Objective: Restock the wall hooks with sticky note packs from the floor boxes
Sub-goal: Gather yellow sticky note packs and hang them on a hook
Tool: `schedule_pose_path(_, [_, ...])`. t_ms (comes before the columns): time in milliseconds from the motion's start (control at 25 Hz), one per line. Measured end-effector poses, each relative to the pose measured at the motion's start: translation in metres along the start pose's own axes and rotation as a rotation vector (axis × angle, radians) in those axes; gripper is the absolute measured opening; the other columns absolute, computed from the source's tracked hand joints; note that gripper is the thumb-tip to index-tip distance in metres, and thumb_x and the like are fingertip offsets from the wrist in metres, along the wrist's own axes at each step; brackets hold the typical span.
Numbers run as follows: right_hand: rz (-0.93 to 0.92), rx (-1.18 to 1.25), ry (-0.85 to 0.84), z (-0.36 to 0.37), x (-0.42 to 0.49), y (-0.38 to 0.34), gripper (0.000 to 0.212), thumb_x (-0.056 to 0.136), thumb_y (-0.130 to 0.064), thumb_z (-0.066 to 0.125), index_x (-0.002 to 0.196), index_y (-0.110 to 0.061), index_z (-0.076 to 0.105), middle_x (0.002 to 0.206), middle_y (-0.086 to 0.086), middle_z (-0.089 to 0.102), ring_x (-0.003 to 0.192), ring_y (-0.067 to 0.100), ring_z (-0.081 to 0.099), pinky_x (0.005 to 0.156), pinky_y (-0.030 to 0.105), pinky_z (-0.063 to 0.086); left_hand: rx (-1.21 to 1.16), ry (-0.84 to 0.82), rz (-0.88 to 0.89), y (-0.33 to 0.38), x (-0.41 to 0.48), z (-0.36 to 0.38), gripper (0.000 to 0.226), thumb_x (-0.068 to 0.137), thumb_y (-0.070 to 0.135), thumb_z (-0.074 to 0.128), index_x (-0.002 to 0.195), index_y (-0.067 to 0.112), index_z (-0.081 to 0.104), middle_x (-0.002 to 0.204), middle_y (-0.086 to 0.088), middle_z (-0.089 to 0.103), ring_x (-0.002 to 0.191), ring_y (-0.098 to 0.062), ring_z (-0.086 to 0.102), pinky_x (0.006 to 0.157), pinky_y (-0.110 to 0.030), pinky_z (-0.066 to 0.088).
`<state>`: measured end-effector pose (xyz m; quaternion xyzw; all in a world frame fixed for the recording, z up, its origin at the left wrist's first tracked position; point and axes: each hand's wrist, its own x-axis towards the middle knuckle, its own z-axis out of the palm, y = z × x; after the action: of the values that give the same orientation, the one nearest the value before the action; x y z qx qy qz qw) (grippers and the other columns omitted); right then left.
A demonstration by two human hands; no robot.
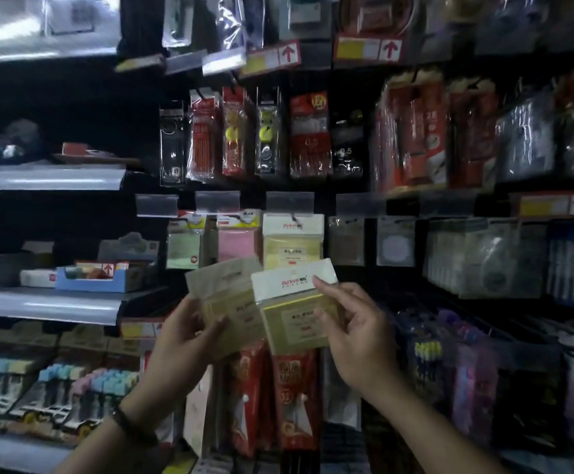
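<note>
The left hand (189, 340), low in the middle of the frame, had its thumb laid across the face of a pale yellow sticky note pack in a clear plastic sleeve (225, 295). Its other fingers were curled behind, so it gripped that pack. Just to the right, the right hand (357, 336) pinched a second yellow pack with a white header card and red lettering (292, 302). Its thumb lay on the front, its forefinger along the upper right edge, and the remaining fingers were tucked behind. This second pack overlapped the first one's right edge, and both were tilted. A dark beaded bracelet (124, 422) circled the left wrist.

Directly above, at the centre of the frame, a matching yellow hanging pack (292, 244) hung on a wall hook (296, 221). A pink pack (239, 242) and a pale green pack (184, 246) hung to its left. Higher up hung red pen refill packets (309, 135). At the left of the frame, a grey shelf (46, 304) carried a blue cardboard tray (87, 282).
</note>
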<state>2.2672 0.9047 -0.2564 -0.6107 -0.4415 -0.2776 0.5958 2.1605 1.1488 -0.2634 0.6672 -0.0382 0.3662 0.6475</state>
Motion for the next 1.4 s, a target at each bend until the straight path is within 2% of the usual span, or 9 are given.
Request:
schedule_pose_path(80, [-0.052, -0.071, 0.044, 0.007, 0.025, 0.000, 0.048, 0.099, 0.002, 0.071, 0.140, -0.024, 0.070, 0.112, -0.006, 0.063, 0.105, 0.012, 0.067, 0.088, 0.019, 0.056, -0.005, 0.050, 0.052, 0.006, 0.010, -0.012, 0.031, 0.101, 0.005, 0.064, 0.127, 0.023, 0.065, 0.122, -0.011, 0.077, 0.109, -0.032, 0.078, 0.079, -0.055, 0.066])
schedule_pose_path(280, [-0.045, -0.083, 0.091, 0.025, 0.071, 0.018, 0.047, 0.100, 0.000, 0.068, 0.142, -0.022, 0.068, 0.115, -0.005, 0.062, 0.108, 0.013, 0.068, 0.094, 0.036, 0.063, -0.005, 0.055, 0.049, 0.015, 0.018, -0.025, 0.037, 0.101, 0.005, 0.064, 0.129, 0.030, 0.065, 0.121, -0.006, 0.076, 0.107, -0.028, 0.078, 0.074, -0.048, 0.068])
schedule_pose_path(480, [-0.156, -0.210, 0.193, 0.038, 0.099, 0.025, 0.046, 0.101, 0.000, 0.068, 0.143, -0.018, 0.067, 0.105, -0.009, 0.055, 0.093, 0.001, 0.058, 0.081, 0.010, 0.047, 0.021, -0.009, 0.017, 0.024, 0.029, -0.032, 0.034, 0.102, 0.005, 0.061, 0.126, 0.028, 0.064, 0.120, -0.007, 0.076, 0.103, -0.026, 0.079, 0.071, -0.044, 0.068])
schedule_pose_path(760, [-0.089, -0.336, 0.202, 0.045, 0.110, 0.023, 0.049, 0.102, -0.001, 0.066, 0.147, -0.019, 0.064, 0.110, -0.007, 0.054, 0.101, -0.013, 0.053, 0.086, 0.001, 0.044, -0.016, -0.056, 0.032, 0.023, 0.041, -0.026, 0.034, 0.101, 0.006, 0.061, 0.127, 0.028, 0.066, 0.118, -0.005, 0.079, 0.105, -0.027, 0.079, 0.075, -0.049, 0.068])
schedule_pose_path(920, [0.046, -0.362, 0.178, 0.042, 0.111, 0.016, 0.051, 0.104, -0.006, 0.065, 0.152, -0.018, 0.057, 0.121, -0.006, 0.054, 0.106, -0.002, 0.056, 0.098, 0.009, 0.052, -0.019, -0.097, 0.022, 0.020, 0.044, -0.024, 0.037, 0.101, 0.007, 0.061, 0.130, 0.028, 0.065, 0.120, -0.004, 0.078, 0.107, -0.027, 0.078, 0.076, -0.047, 0.068])
schedule_pose_path(1040, [0.145, -0.510, 0.047, 0.037, 0.116, 0.004, 0.053, 0.107, -0.016, 0.063, 0.158, -0.022, 0.050, 0.126, -0.003, 0.052, 0.111, 0.007, 0.051, 0.086, 0.003, 0.043, -0.045, -0.105, 0.016, 0.024, 0.048, -0.022, 0.034, 0.100, 0.008, 0.061, 0.130, 0.026, 0.065, 0.120, -0.005, 0.078, 0.107, -0.027, 0.078, 0.076, -0.045, 0.068])
schedule_pose_path(1240, [0.227, -0.980, -0.106, 0.022, 0.125, -0.010, 0.054, 0.108, -0.044, 0.052, 0.160, -0.043, 0.040, 0.126, 0.001, 0.048, 0.102, 0.020, 0.059, 0.079, 0.034, 0.056, -0.120, -0.093, 0.008, 0.033, 0.053, -0.012, 0.034, 0.101, 0.006, 0.062, 0.131, 0.022, 0.065, 0.119, -0.009, 0.079, 0.106, -0.032, 0.079, 0.077, -0.049, 0.068])
schedule_pose_path(1320, [0.086, -0.911, 0.010, 0.023, 0.113, -0.010, 0.047, 0.105, -0.043, 0.055, 0.152, -0.037, 0.053, 0.122, -0.002, 0.045, 0.103, 0.021, 0.060, 0.079, 0.036, 0.058, -0.160, -0.101, -0.015, 0.036, 0.051, -0.007, 0.032, 0.100, 0.004, 0.062, 0.129, 0.019, 0.065, 0.117, -0.011, 0.079, 0.104, -0.033, 0.079, 0.075, -0.049, 0.068])
schedule_pose_path(1400, [-0.059, -0.565, 0.115, 0.032, 0.096, -0.007, 0.039, 0.099, -0.039, 0.065, 0.138, -0.031, 0.064, 0.115, -0.007, 0.050, 0.097, 0.013, 0.061, 0.075, 0.030, 0.056, -0.181, -0.107, -0.048, 0.037, 0.050, 0.000, 0.030, 0.100, 0.002, 0.061, 0.127, 0.015, 0.064, 0.116, -0.013, 0.079, 0.103, -0.035, 0.079, 0.075, -0.052, 0.068])
